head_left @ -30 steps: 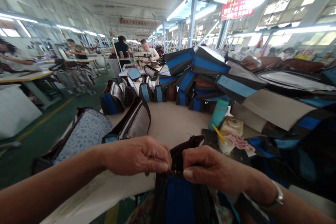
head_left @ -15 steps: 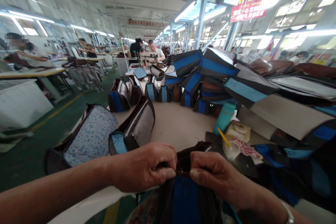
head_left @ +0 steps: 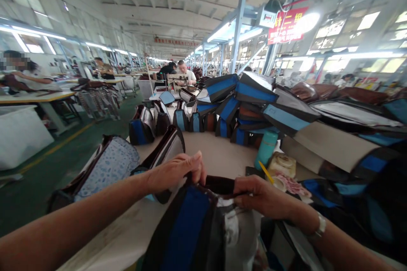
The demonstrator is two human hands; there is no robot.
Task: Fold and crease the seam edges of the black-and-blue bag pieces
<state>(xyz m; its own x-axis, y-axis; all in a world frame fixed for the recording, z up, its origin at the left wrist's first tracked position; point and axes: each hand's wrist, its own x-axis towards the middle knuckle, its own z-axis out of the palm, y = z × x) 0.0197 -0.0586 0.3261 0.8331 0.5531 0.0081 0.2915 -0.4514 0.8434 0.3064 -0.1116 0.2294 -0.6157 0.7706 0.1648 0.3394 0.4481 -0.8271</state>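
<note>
Both the left hand and right hand pinch the blue-and-black bag by its dark top rim at the worktop's near edge; soft, light, floppy fabric, probably best gripped along that stiffer seam.

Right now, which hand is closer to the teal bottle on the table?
Right. The right hand grips the bag's top edge just below and slightly left of the teal bottle; the left hand grips the same edge much farther left.
</note>
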